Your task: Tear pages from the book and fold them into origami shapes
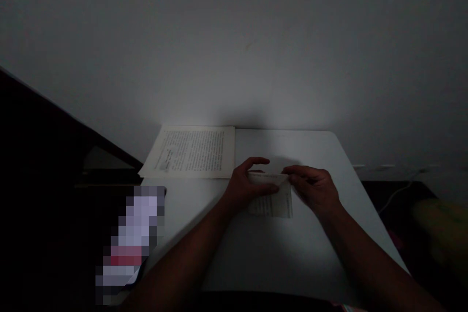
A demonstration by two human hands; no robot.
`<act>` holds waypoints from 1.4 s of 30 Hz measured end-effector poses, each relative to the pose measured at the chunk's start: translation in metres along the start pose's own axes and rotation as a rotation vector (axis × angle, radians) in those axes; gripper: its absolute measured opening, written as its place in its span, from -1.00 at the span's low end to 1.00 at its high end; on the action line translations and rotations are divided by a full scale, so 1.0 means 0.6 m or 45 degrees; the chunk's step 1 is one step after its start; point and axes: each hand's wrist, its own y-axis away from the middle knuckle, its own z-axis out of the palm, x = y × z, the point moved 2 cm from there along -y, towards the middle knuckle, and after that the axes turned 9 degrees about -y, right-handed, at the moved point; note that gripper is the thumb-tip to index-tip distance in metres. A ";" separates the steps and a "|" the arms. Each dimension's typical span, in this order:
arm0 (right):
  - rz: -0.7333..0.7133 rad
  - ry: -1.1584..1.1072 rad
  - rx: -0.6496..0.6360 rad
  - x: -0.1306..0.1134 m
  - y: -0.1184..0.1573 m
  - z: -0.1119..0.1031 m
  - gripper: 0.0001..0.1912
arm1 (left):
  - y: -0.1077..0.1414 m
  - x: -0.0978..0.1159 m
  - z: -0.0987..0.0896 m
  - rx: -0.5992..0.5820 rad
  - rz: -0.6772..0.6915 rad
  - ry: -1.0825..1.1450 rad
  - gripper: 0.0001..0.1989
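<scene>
While both our arms reach in over the white table (pixel 285 258), a pixelated object (pixel 133 239), too masked to identify, lies along the near left edge. Far left, flat on the tabletop by the wall (pixel 219 34): printed pages (pixel 193 151), text running sideways to us. Just right of them, our left hand (pixel 243 185) holds the folded paper (pixel 272 204), thumb across its face, index finger curved and raised clear of the far edge; other fingers mostly hidden. Paper is mid-table, between our hands, print showing on it, slanted crease near the far right corner. Our right hand (pixel 316 187) has a narrow pinch on that corner, thumb and index finger nearly together. Past the table on the right: pale cable (pixel 397 195), then a dim yellowish item (pixel 442 229), too dark to make out.
</scene>
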 end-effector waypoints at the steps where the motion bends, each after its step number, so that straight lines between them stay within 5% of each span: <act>1: 0.021 -0.026 -0.054 0.002 0.000 -0.001 -0.80 | 0.000 0.000 0.000 -0.039 -0.007 0.023 -0.39; 8: -0.028 -0.055 -0.245 0.001 -0.002 0.002 -0.83 | 0.001 0.001 -0.001 -0.115 -0.057 0.064 -0.38; 17: -0.141 0.089 -0.170 -0.004 -0.002 0.002 -0.90 | 0.001 0.002 0.001 -0.072 -0.007 0.103 -0.43; 26: -0.106 -0.042 -0.130 0.002 -0.001 0.002 -0.76 | 0.004 0.007 0.000 0.006 0.052 0.001 -0.45; 42: -0.091 0.215 -0.028 -0.017 -0.001 0.016 -0.81 | 0.006 0.007 0.001 0.047 0.112 -0.128 -0.48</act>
